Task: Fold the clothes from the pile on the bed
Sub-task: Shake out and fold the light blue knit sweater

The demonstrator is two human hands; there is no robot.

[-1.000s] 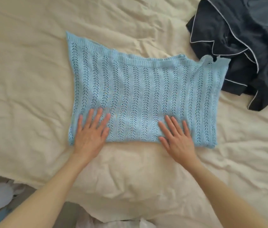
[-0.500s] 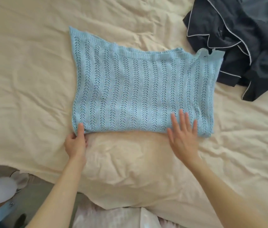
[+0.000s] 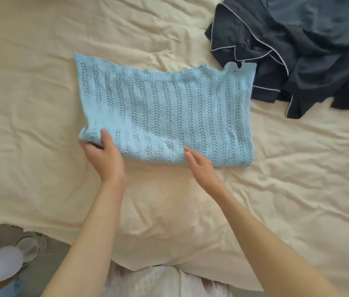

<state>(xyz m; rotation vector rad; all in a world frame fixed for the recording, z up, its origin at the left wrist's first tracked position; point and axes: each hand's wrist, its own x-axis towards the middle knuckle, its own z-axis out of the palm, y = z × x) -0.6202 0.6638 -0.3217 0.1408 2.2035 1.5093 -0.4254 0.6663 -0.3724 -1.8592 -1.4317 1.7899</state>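
We see the bed (image 3: 40,103) filling nearly the whole frame, its cream sheet rumpled. On it, in the upper right of the frame, lies the pile (image 3: 298,56) of dark clothes with pale piping, and just left of that, around the centre, the blue knit top (image 3: 165,112), its right upper corner touching or overlapping the pile's edge.

The top lies flat as a wide band, its long axis running left to right across the frame, with the ribbed hem along the far edge and a fold along the near one. It is an open, lacy knit in vertical stripes, soft and likely to stretch when pulled.

Our left hand (image 3: 105,159) is at the lower left corner of the top, thumb above and fingers tucked under, pinching that corner and raising it a little. Our right hand (image 3: 201,168) is at the near edge, right of the middle, fingers straight and relaxed, holding nothing, just touching the knit. The rest of the top stretches rightward from the gripped corner, so we judge the next fold would carry that end across toward the right.
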